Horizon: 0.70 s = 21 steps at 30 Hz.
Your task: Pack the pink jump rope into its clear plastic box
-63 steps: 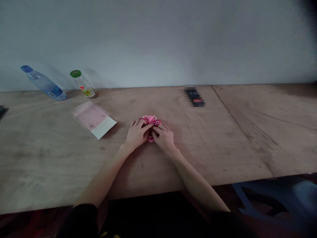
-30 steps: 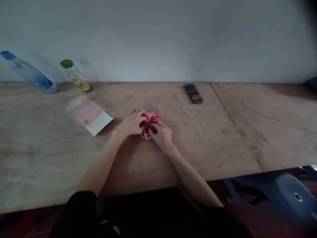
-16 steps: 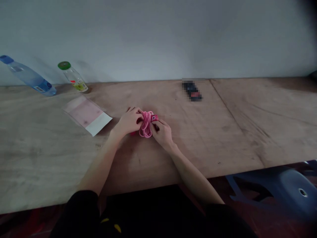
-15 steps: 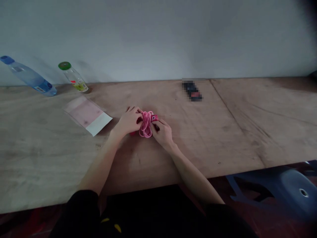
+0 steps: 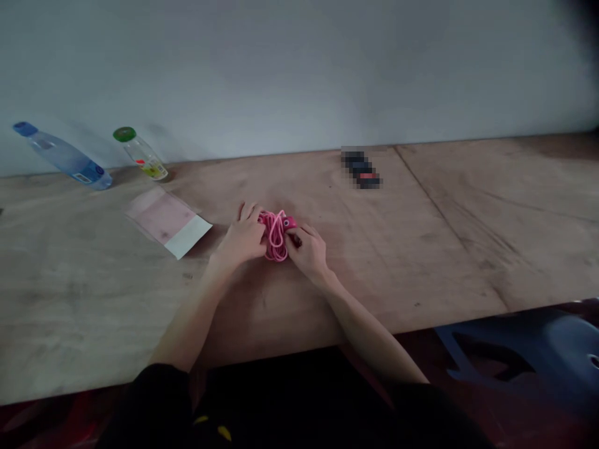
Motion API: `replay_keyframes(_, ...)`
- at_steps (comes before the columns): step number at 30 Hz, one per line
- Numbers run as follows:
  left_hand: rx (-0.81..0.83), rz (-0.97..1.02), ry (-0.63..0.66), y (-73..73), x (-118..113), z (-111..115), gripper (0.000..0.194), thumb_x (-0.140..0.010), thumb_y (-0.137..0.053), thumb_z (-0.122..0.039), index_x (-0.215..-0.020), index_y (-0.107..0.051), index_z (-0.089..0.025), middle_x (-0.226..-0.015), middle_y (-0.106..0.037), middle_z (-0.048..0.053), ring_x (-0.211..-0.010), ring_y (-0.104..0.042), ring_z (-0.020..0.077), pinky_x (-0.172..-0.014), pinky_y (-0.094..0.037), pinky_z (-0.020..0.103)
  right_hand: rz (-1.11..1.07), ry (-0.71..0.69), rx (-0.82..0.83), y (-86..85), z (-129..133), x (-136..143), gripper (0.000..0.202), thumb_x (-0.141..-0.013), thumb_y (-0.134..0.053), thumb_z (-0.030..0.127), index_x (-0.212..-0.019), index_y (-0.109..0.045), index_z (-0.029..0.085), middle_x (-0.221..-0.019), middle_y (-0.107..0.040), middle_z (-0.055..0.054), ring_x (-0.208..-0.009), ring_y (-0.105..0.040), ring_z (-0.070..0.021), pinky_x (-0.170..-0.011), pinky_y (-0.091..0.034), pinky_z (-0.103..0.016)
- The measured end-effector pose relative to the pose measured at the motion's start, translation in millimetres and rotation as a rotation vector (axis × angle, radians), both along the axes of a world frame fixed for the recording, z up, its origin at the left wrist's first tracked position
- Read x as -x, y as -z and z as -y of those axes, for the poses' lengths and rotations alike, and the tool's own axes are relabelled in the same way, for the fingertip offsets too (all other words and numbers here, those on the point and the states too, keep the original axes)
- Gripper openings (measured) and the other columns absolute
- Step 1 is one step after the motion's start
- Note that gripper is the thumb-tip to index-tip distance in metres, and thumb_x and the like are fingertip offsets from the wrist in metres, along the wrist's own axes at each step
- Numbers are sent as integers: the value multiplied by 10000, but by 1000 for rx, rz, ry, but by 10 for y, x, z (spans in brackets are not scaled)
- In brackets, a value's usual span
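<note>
A pink jump rope (image 5: 277, 240), its cord bundled in several loops, is between my hands just over the wooden table. My left hand (image 5: 243, 238) has its fingers closed round the left side of the bundle, and its palm hides that part. With thumb and fingers my right hand (image 5: 307, 249) grips the right side. Just above the right fingertips shows a darker pink handle end (image 5: 289, 222) with a round eye-like mark. One loop of cord lies across the front of the bundle.
On the wooden table (image 5: 374, 262), a flat clear-and-white packet (image 5: 171, 218) lies to the left. Behind it stand a blue-capped bottle (image 5: 70, 159) and a green-capped glass bottle (image 5: 145, 156). A pixelated dark object (image 5: 361, 169) is near the wall. A blue stool (image 5: 561, 355) stands below the table's right front edge.
My left hand has shifted over the bundle's left side, and the red piece below it is now hidden. A cord loop now crosses the front. The view has tilted slightly.
</note>
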<state>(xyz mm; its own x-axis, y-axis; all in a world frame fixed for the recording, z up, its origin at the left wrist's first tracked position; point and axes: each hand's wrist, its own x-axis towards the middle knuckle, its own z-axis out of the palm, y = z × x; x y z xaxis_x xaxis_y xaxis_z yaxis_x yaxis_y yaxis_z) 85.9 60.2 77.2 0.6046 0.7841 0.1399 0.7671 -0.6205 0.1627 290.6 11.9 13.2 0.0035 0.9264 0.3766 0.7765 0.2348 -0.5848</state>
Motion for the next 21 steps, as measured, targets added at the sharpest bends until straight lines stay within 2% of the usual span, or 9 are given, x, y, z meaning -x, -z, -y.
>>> replay_keyframes(4,-35,28,-128,93,1,73,216,-905,-669,-217,-1047,-820,-158,-1392,-651,218,-1534,-416,495,-1298,-171,833,72,-1,2,7,17,-12,168,-1011,-641,309,-938,-775,237,-918,-749,-70,-890,-679,-233,-803,-522,-314)
replay_keyframes(9,-75,106,-220,226,30,197,168,-909,-672,-205,-982,-823,-199,-1415,-658,187,-1556,-406,505,-1292,-145,855,103,14,-16,18,10,-27,158,-1006,-651,309,-972,-793,247,-929,-762,-70,-905,-683,-241,-811,-527,-320)
replay_keyframes(10,-90,128,-241,236,34,235,196,-920,-658,-199,-1029,-822,-201,-1429,-656,188,-1559,-409,498,-1298,-162,842,102,13,-20,16,6,-30,161,-1006,-656,313,-983,-801,248,-938,-767,-72,-909,-685,-244,-820,-531,-325)
replay_keyframes(12,-120,189,-269,226,31,326,358,-945,-610,-169,-1260,-777,-199,-1500,-629,194,-1568,-416,468,-1312,-218,795,103,11,-26,11,-2,-35,168,-1008,-662,312,-980,-815,250,-956,-776,-75,-913,-688,-248,-838,-538,-337)
replay_keyframes(14,-124,250,-200,187,6,427,584,-961,-551,-129,-1537,-607,-213,-1616,-560,180,-1589,-418,412,-1323,-297,709,109,2,-30,3,-2,-42,177,-1010,-660,303,-976,-827,257,-976,-786,-78,-917,-686,-253,-851,-543,-350)
replay_keyframes(16,-100,271,-44,152,-47,517,687,-984,-532,-140,-1659,-460,-249,-1708,-482,138,-1610,-414,360,-1320,-362,619,117,-21,-24,-5,5,-50,193,-1015,-648,291,-997,-838,261,-994,-793,-85,-934,-682,-260,-857,-548,-358)
replay_keyframes(18,-81,263,82,160,-113,580,618,-1017,-566,-230,-1631,-500,-260,-1718,-482,118,-1608,-429,349,-1305,-405,574,125,-70,-9,-12,13,-59,208,-1010,-636,262,-1029,-843,257,-1018,-796,-92,-952,-678,-267,-857,-553,-363)
replay_keyframes(21,-100,274,82,292,-184,624,425,-1039,-624,-377,-1427,-686,-216,-1543,-665,148,-1496,-572,361,-1243,-493,553,107,-101,15,-16,12,-66,225,-994,-627,221,-1043,-843,262,-1047,-795,-91,-975,-685,-268,-877,-560,-367)
